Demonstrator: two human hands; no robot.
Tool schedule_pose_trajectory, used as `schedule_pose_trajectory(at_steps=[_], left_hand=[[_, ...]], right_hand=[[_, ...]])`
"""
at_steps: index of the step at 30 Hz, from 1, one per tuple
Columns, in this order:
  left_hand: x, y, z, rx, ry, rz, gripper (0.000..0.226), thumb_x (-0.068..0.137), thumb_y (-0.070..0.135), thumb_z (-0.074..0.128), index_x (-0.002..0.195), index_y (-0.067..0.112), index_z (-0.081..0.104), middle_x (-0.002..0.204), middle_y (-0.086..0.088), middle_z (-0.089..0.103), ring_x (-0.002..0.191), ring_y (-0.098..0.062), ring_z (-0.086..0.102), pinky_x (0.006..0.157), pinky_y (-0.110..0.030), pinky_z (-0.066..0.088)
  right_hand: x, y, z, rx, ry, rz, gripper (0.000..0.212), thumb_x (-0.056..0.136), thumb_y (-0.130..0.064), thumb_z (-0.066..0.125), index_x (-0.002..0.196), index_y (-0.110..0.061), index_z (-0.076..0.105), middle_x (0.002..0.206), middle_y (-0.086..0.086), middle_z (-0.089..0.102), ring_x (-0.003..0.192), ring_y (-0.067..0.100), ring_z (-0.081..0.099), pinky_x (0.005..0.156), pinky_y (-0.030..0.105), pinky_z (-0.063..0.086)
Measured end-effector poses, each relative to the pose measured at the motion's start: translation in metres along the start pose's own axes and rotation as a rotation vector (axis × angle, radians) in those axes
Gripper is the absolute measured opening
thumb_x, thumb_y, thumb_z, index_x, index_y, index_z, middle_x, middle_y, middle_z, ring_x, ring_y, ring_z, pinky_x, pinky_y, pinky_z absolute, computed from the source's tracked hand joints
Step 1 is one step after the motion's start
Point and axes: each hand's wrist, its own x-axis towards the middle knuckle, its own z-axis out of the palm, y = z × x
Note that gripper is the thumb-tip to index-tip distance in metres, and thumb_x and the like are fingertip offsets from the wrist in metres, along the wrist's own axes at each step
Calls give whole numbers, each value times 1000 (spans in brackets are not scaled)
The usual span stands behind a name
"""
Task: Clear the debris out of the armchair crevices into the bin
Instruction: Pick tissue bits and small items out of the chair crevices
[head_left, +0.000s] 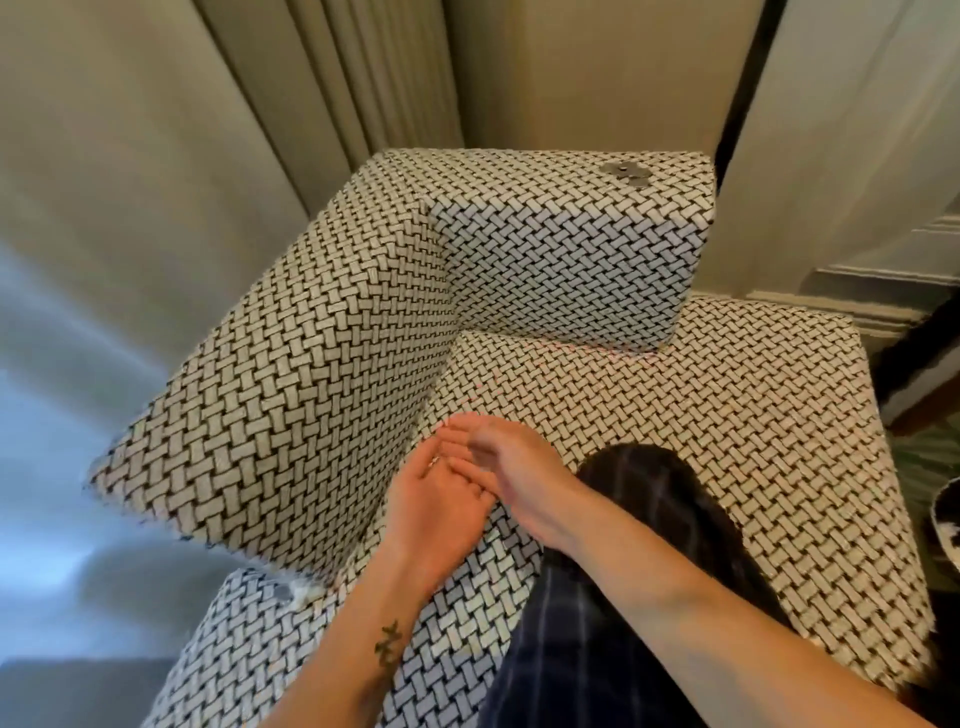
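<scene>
Two hands meet low at the crevice (448, 400) where the armchair (727, 415) seat joins the left upright panel. The left hand (441, 512) is palm-up with its fingers straight and close together, used as a tray. The right hand (519, 470) lies across the left fingertips and is motion-blurred, so I can't tell if it pinches anything or just sweeps. No debris is visible in either hand.

Debris in sight:
- faint pink specks (566, 347) along the seat seams
- a white scrap (297, 592) with a grey disc beside it, low on the front-left
- flat metal discs (626, 175), coin-like, on top of the far block

The bin is not in view. A plaid-covered leg (639, 519) rests on the seat.

Handling, my estimate:
- Specks: near weightless and loose, and likely to snag in the coarse weave. Pinching singles is slow, so drag a fingertip along the seam into the cupped palm. Keep that palm level or they spill.
- Discs: stiff, thin, and hard to lift off flat fabric. Slide one to an edge or lift it by the rim.
- Scrap: soft and crushable, so pinch it anywhere.
- Upholstery looks padded, so pressing the seat down should open the gap.
</scene>
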Motion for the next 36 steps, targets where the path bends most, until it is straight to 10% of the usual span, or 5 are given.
schedule_pose_trajectory(at_steps=[10,16,22,27,36], left_hand=[[-62,16,-116,-129,150,-54,39,98,35,48,102,1,66,86,-9,63,79,-19,64,95,-30,44],[-84,43,-158,-34,64,-179,60,106,43,39,138,-7,47,134,-25,62,126,-37,61,109,-48,49],[-111,47,-203,-51,-14,-214,69,103,49,33,143,-5,44,139,-30,59,129,-43,58,116,-50,35],[-111,62,-222,-166,2,-167,66,102,45,37,145,-6,45,139,-27,60,134,-39,53,118,-49,35],[-112,76,-226,-78,17,-223,64,102,40,36,146,-6,43,138,-32,58,132,-44,54,114,-52,39]], right_hand=[[5,109,68,-238,66,113,22,104,-15,49,118,-21,65,116,1,73,106,15,71,101,38,55],[2,125,104,-529,136,66,25,105,-18,49,120,-29,66,115,-6,72,109,11,67,93,26,52],[12,138,104,-1106,142,-65,31,102,-22,52,131,-28,61,128,-15,54,115,1,51,102,20,42],[26,139,120,-1605,100,12,48,99,-40,54,146,-31,47,157,2,33,148,28,21,121,56,23],[57,135,136,-2071,-93,94,66,97,-60,41,157,-35,29,170,0,3,155,31,-2,123,56,1]])
